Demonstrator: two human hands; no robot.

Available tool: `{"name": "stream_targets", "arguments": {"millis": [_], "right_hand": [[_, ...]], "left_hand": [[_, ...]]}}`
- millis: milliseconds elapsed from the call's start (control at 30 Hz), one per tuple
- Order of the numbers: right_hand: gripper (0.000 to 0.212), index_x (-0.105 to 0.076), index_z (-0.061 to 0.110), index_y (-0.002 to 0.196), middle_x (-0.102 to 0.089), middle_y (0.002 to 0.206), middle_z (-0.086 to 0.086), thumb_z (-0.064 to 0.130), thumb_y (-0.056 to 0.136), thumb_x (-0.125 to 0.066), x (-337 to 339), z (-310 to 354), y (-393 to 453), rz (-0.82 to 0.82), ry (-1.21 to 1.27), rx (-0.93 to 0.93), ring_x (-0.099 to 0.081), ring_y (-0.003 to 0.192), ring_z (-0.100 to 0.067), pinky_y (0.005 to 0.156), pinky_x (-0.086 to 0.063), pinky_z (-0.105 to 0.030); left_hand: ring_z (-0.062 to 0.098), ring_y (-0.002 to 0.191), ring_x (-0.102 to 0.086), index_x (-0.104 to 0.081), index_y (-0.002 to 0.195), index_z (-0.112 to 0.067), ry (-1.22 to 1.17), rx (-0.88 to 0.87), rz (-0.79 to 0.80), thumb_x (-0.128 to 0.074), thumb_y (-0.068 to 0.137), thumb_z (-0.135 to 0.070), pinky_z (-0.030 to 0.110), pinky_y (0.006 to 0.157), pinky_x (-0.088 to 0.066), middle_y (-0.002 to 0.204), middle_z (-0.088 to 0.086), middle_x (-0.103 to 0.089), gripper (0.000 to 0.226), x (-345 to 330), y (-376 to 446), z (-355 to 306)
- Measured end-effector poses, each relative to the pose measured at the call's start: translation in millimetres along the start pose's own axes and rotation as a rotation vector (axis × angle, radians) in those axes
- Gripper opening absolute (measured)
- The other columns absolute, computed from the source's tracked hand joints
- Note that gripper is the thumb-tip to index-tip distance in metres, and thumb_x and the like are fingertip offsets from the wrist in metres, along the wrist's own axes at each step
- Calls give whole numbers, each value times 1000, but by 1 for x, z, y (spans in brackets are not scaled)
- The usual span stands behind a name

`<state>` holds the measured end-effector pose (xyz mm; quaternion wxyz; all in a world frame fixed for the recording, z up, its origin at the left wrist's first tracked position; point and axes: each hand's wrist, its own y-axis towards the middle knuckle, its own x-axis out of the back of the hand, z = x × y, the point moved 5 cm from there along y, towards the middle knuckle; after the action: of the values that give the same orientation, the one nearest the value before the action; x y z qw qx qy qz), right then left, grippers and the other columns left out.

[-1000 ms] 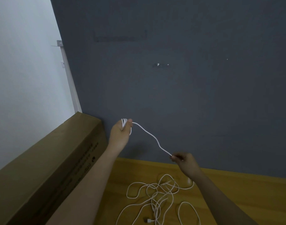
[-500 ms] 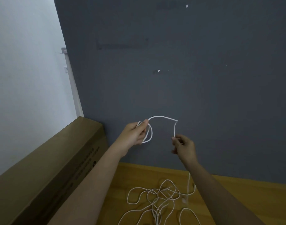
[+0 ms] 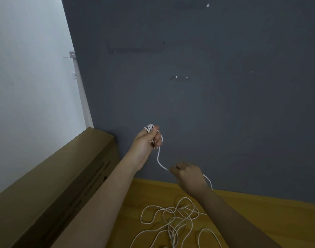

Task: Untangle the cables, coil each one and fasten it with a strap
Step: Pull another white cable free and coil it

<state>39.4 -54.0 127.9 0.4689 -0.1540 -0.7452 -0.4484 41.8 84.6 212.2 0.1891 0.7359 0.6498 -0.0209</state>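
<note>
**Coil in your left hand, loose cable in your right**

Your left hand (image 3: 147,142) was raised in front of the grey wall (image 3: 224,104), fingers curled round a small coil of white cable (image 3: 149,128), several turns showing above your knuckles. From that coil a single strand (image 3: 159,158) dropped and curved across to your right hand (image 3: 188,176), which was lower and nearer the floor. Your right fingers were bent and pinched the strand at their tips; the cable reappeared behind that hand and ran down to the tangle of white cables (image 3: 174,221) lying in loose loops on the yellow wooden floor (image 3: 260,212). A long cardboard box (image 3: 54,185) lay against the wall on your left.
</note>
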Motion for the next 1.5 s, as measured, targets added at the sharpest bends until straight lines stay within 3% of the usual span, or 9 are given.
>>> {"name": "stream_targets", "arguments": {"millis": [200, 367, 533, 634, 767, 1034, 1300, 1434, 1500], "right_hand": [[15, -75, 19, 86, -54, 64, 0, 11, 74, -72, 21, 18, -9, -244, 74, 284, -53, 58, -19, 49, -36, -26], [19, -73, 19, 92, -51, 68, -1, 6, 82, -62, 50, 6, 0, -393, 73, 237, -45, 61, -18, 52, -32, -30], [11, -74, 14, 88, -57, 74, -3, 22, 86, -67, 72, -23, 15, -476, 252, 1, -49, 69, -18, 57, -43, -32], [32, -72, 11, 83, -59, 77, 0, 42, 85, -63, 72, -36, 24, -439, 475, -146, -53, 72, -15, 64, -42, -25], [9, -73, 19, 83, -59, 77, 8, 19, 88, -65, 48, -43, 33, -245, 899, -299, -54, 72, -6, 67, -41, -17], [21, -64, 15, 92, -43, 58, 1, 14, 100, -45, -25, -29, -4, 128, 1216, -526, -41, 50, -5, 54, -38, -18], [27, -59, 19, 110, -51, 69, 12, 30, 103, -36, -62, 11, -33, 383, 943, -462, -47, 60, 0, 58, -37, -17], [31, -57, 20, 116, -66, 103, -3, 36, 103, -34, -42, 28, -33, 309, 583, -113, -60, 91, -21, 73, -46, -34], [33, -58, 18, 117, -65, 110, -4, 36, 103, -33, -30, 33, -30, 253, 484, 3, -57, 101, -23, 79, -46, -37]], "left_hand": [[3, 63, -54, -49, 73, -15, 674, -86, -4, -34, 104, -19, 15, 70, -42, 64, -6, -55, 34, 9, 11, 17], [13, 77, -62, -52, 81, -16, 963, 54, 160, -37, 103, -26, 38, 86, -50, 76, -2, -61, 29, 8, 9, 41], [12, 53, -46, -49, 74, -19, 803, 72, 321, -19, 102, -52, 30, 65, -39, 57, -5, -50, 52, -8, -8, 37], [10, 49, -35, -49, 75, -18, 633, 102, 373, -21, 102, -49, 26, 55, -33, 55, -8, -41, 49, -14, -16, 35], [8, 43, -27, -46, 75, -14, 416, 138, 383, -34, 103, -31, 21, 49, -30, 52, -4, -32, 35, -15, -21, 28], [8, 41, -25, -43, 73, -13, 129, 59, 258, -40, 99, -37, 18, 47, -30, 51, -6, -33, 35, -7, -15, 18], [2, 63, -48, -47, 76, -11, 631, -166, 74, -33, 104, -24, 16, 73, -42, 68, -5, -48, 34, -4, 0, 18], [12, 77, -53, -37, 125, 3, 1006, 140, 112, -30, 102, -42, 33, 79, -45, 87, 4, -51, 51, 18, 1, 57], [26, 117, -50, -18, 143, 3, 1164, 290, 151, -27, 101, -48, 36, 96, -37, 128, 18, -49, 67, 35, -9, 82]]}}
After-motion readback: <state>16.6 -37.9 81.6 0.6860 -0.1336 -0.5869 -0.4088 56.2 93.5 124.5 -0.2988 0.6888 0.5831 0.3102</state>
